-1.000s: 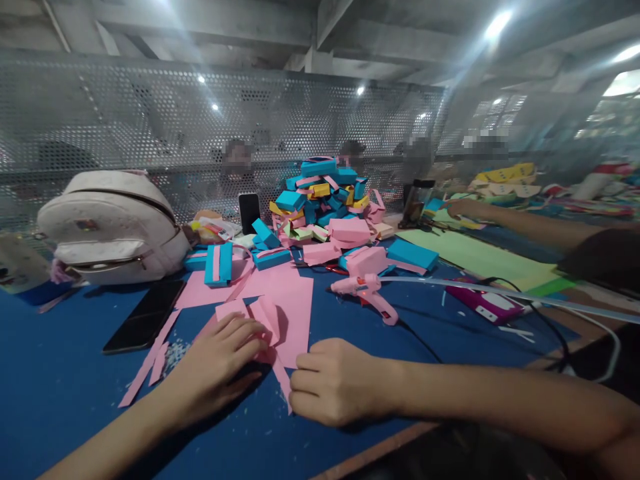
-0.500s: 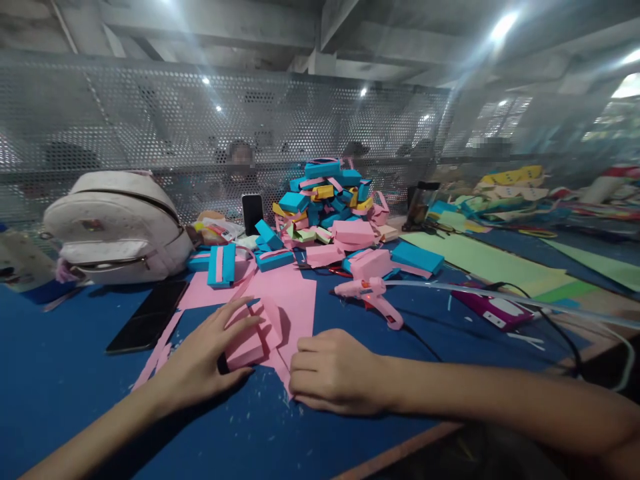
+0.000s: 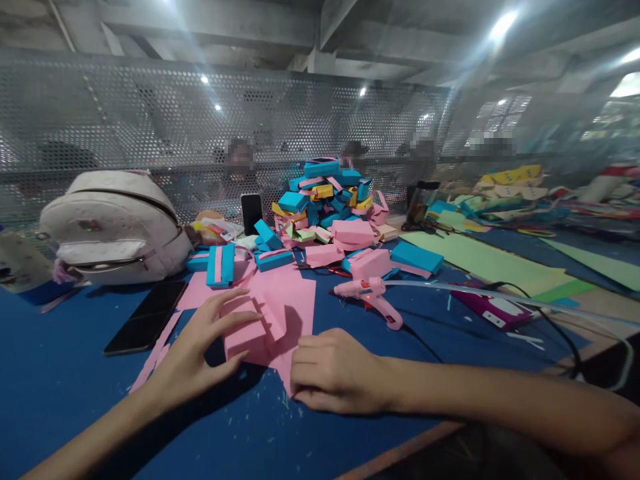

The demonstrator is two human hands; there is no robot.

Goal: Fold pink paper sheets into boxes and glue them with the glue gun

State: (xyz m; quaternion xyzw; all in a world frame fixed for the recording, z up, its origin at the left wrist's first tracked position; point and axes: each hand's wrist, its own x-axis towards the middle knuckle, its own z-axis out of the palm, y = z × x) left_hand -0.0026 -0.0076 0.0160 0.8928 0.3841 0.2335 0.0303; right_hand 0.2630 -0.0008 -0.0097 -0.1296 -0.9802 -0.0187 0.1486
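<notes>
**While the left hand [image 3: 200,347] spans a pink paper box [image 3: 251,337], the right hand [image 3: 333,372] rests curled nearby**

Nearest, on the blue tabletop [image 3: 310,440], the right hand's fingers fold together in a loose fist at a narrow tongue of pink paper [image 3: 287,375]; whether the hidden fingertips pinch it cannot be told. The left hand's fingers are spread apart over the top of the box, thumb low at its near side; how hard they press does not show. The box sits over the near part of a pink sheet [image 3: 302,300], a loose flap [image 3: 274,313] standing up at its right end.

It looks light and hollow, stiff along the creases but soft mid-face, so a firm squeeze would probably dent it. Slipping seems unlikely. The best hold is likely across two opposite creased edges, clear of the flap, which could bend or tear.

Beyond, a pink glue gun [image 3: 370,293] lies well to the right and a black phone [image 3: 145,319] to the left. Farther back come a pale backpack [image 3: 110,230] and a heap of coloured boxes [image 3: 325,200], then a perforated metal screen [image 3: 175,120].
</notes>
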